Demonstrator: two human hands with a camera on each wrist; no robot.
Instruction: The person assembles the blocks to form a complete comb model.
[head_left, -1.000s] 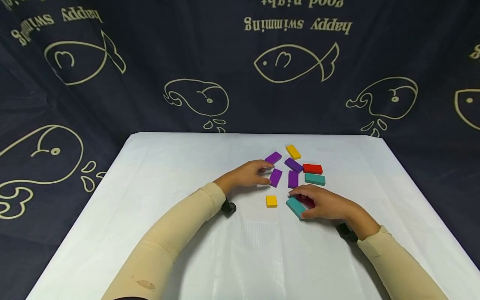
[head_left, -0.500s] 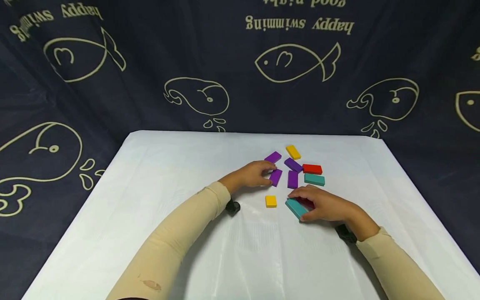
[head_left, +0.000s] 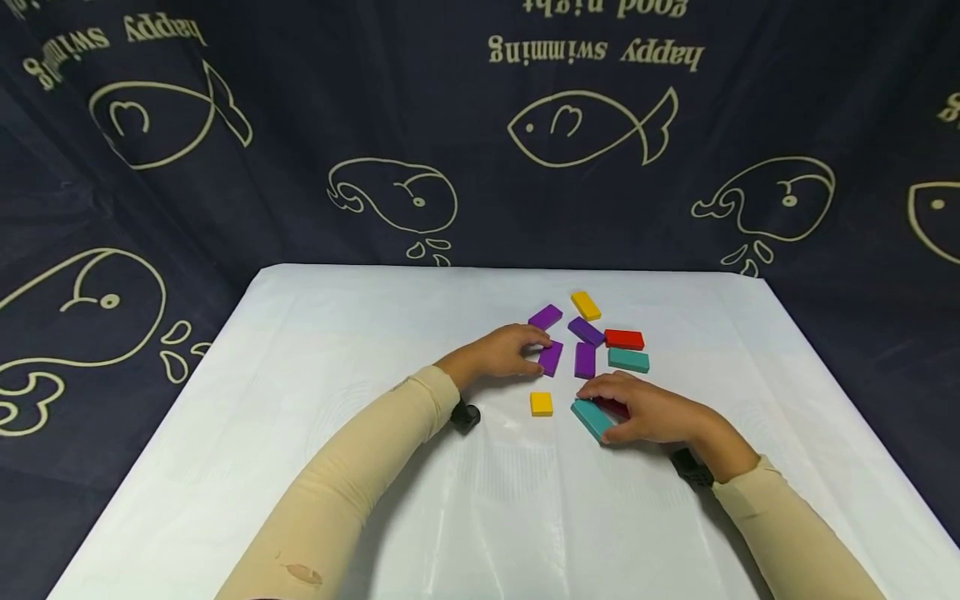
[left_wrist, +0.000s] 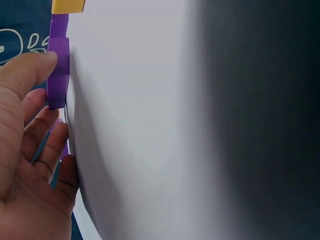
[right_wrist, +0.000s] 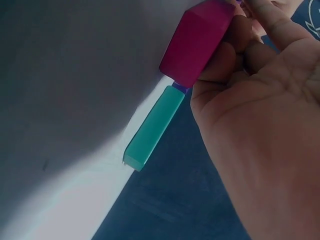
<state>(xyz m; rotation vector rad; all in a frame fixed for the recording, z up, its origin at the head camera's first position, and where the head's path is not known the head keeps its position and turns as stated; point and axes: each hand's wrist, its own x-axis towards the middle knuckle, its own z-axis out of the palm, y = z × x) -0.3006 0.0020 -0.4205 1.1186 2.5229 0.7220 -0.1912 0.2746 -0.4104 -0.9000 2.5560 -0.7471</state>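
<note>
In the head view my left hand (head_left: 504, 352) pinches a purple block (head_left: 551, 359), forefinger at its far end and thumb at its near end. The left wrist view shows the thumb against a purple block (left_wrist: 59, 75). My right hand (head_left: 643, 407) grips a teal block (head_left: 592, 419) between thumb and fingertips. A dark red block (head_left: 613, 407) lies under that palm, partly hidden, and shows as a magenta block (right_wrist: 199, 42) beside the curled fingers in the right wrist view. Between the hands sits a short yellow block (head_left: 541, 404).
Beyond the hands lie more purple blocks (head_left: 585, 360), a red block (head_left: 624, 339), another teal block (head_left: 628, 360) and a longer yellow block (head_left: 586, 305). All rest on a white-covered table (head_left: 360, 333). A dark printed curtain (head_left: 465, 125) hangs behind the far edge.
My left hand has shifted slightly right, its thumb and forefinger coming onto the ends of the purple block. The right hand stays almost still with the teal block.
</note>
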